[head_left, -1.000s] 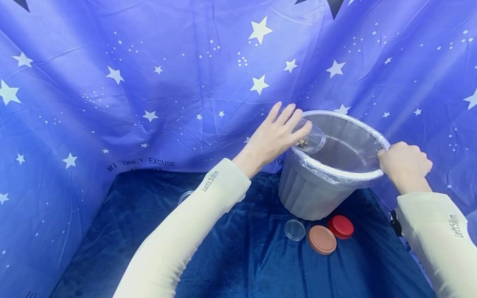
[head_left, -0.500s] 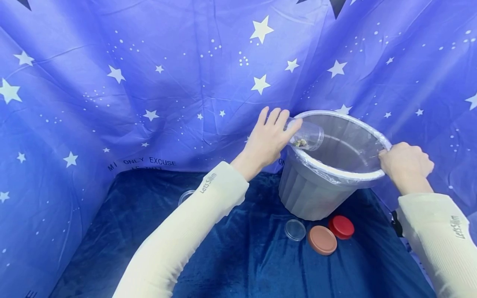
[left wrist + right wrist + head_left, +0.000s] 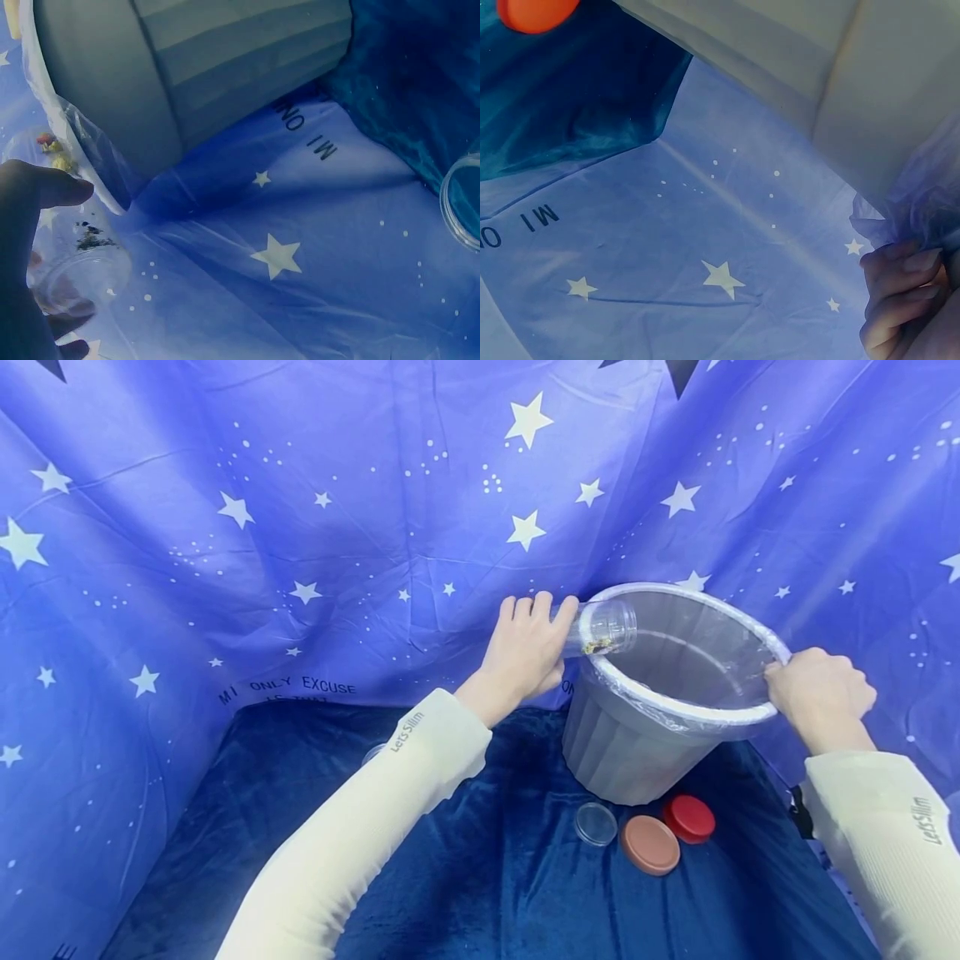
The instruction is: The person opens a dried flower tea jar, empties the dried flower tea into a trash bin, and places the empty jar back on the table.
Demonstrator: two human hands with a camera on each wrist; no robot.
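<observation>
My left hand (image 3: 528, 643) grips a clear plastic jar (image 3: 573, 631), which lies on its side with its mouth over the left rim of a grey trash can (image 3: 630, 752). Small yellowish and red dried bits (image 3: 58, 154) sit near the mouth of the jar, and dark specks (image 3: 94, 238) cling further down inside it. A clear bag lines the can and folds over its rim. On the right, my right hand (image 3: 821, 697) holds the rim, fingers curled over the bag's edge (image 3: 922, 217). The can leans toward the left.
In front of the can lie a clear lid (image 3: 596, 824), an orange-brown lid (image 3: 650, 845) and a red lid (image 3: 688, 818) on the dark blue velvet cloth (image 3: 480, 877). A round clear rim (image 3: 461, 202) shows left of the can. Star-printed curtain (image 3: 360, 527) stands behind.
My left hand has drawn back left and slightly down, turning the jar from mouth-down tilt to nearly level. The bits have slid toward its mouth. My right hand stays on the rim.
</observation>
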